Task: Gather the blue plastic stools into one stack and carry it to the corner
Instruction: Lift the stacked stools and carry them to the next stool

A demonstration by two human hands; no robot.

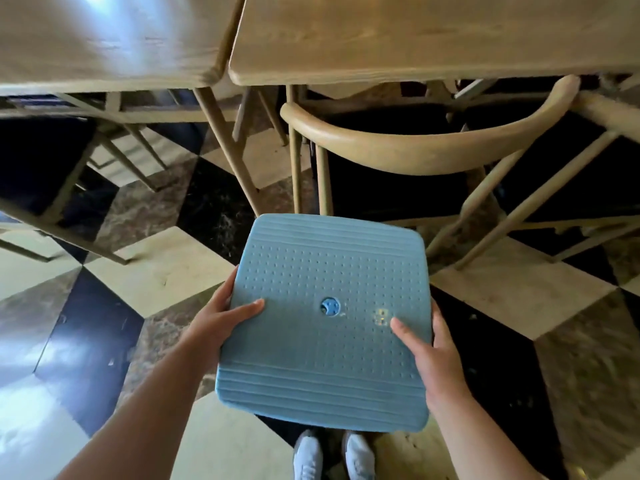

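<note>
checkered floor tiles [166, 268] lie beneath us; our left hand [221, 320] and right hand [427, 351] grip the blue stool [322, 341] by its sides, before a wooden chair [415, 147].

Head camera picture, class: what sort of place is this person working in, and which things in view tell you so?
Probably a cafe or restaurant dining room. Two wooden tables stand edge to edge, a curved-back wooden chair is tucked under one, and the floor is polished patterned stone. Both hands hold a blue plastic stool.
</note>
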